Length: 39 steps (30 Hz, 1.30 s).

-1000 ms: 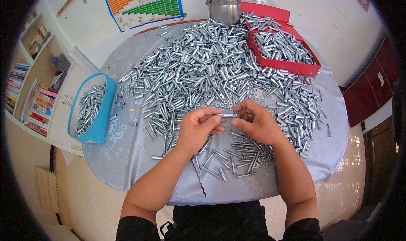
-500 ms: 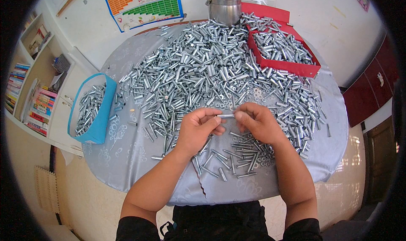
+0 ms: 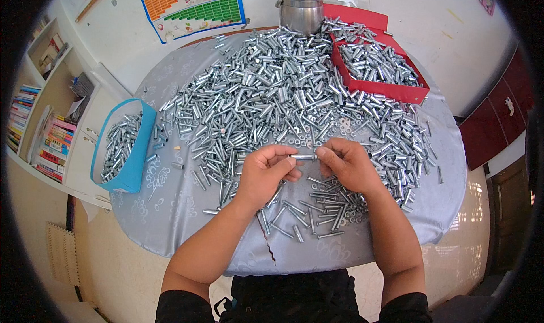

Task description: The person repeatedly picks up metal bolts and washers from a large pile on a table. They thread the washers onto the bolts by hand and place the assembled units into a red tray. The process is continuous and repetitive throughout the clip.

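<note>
Between my two hands, over the near part of the pile, lies a silvery expansion bolt (image 3: pixel 304 157), held level. My left hand (image 3: pixel 262 170) pinches its left end between thumb and fingers. At the bolt's right end, my right hand (image 3: pixel 344 162) is closed with thumb and forefinger together; any small part inside that pinch is too small to make out. Loose bolts (image 3: pixel 326 205) lie below the hands, with nuts (image 3: pixel 356 203) beside them under my right wrist. Flat washers (image 3: pixel 344 123) lie just beyond my right hand.
A big heap of metal sleeves and bolts (image 3: pixel 266 91) covers the cloth-covered round table (image 3: pixel 153 215). A blue box (image 3: pixel 133 173) of metal parts stands left, a red box (image 3: pixel 385 91) of them at back right. A steel pot (image 3: pixel 301 11) stands behind the heap.
My right fingertips have shifted slightly at the bolt's right end, and a little more of the bolt shows between the hands. My left hand keeps its grip in the same place.
</note>
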Tool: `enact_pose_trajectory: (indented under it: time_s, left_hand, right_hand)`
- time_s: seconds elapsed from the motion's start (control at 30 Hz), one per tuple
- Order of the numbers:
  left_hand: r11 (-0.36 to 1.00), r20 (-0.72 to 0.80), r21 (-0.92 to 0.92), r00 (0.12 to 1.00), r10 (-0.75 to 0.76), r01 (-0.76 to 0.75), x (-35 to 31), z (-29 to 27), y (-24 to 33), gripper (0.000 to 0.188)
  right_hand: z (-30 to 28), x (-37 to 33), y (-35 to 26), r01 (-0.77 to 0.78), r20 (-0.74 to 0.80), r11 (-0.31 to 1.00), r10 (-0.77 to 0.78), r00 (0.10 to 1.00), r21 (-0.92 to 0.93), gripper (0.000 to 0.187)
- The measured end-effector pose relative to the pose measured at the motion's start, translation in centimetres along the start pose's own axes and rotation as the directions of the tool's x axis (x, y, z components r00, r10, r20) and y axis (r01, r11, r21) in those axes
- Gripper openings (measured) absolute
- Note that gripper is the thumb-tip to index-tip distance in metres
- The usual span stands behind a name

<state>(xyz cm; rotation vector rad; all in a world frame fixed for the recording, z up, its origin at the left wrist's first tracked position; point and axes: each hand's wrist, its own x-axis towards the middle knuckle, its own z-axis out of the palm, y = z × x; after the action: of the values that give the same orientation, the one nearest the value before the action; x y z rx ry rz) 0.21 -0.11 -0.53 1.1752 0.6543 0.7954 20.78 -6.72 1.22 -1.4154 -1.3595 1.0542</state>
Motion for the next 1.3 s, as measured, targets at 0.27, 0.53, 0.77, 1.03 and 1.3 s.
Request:
enact_pose_trajectory:
  time_s: [0.27,0.53,0.77,1.03,1.3]
  left_hand:
    - [1.0,0.005,-0.01,1.0,0.004,-0.004,0.0,-0.1,-0.1,0.019]
    - [1.0,0.01,-0.024,1.0,0.003,-0.003,0.0,-0.1,-0.3,0.019]
    - [1.0,0.013,-0.008,1.0,0.008,-0.008,0.0,0.0,-0.1,0.02]
    - [1.0,0.019,-0.015,1.0,0.014,-0.013,0.0,0.2,-0.1,0.02]
    - [0.999,0.033,-0.028,0.999,0.035,-0.034,0.0,0.1,-0.2,0.019]
  right_hand:
    - [0.0,0.0,-0.1,-0.063,0.019,0.997,0.065,0.998,-0.052,0.018]
    - [0.1,-0.1,-0.2,-0.003,0.015,0.995,0.001,1.0,0.104,0.016]
    - [0.0,-0.1,0.1,0.022,0.053,0.994,-0.028,0.998,0.104,0.018]
    - [0.8,0.0,0.1,0.059,-0.058,0.983,-0.05,0.997,0.175,0.017]
    - [0.3,0.0,-0.3,0.007,-0.004,0.992,-0.007,1.0,0.124,0.016]
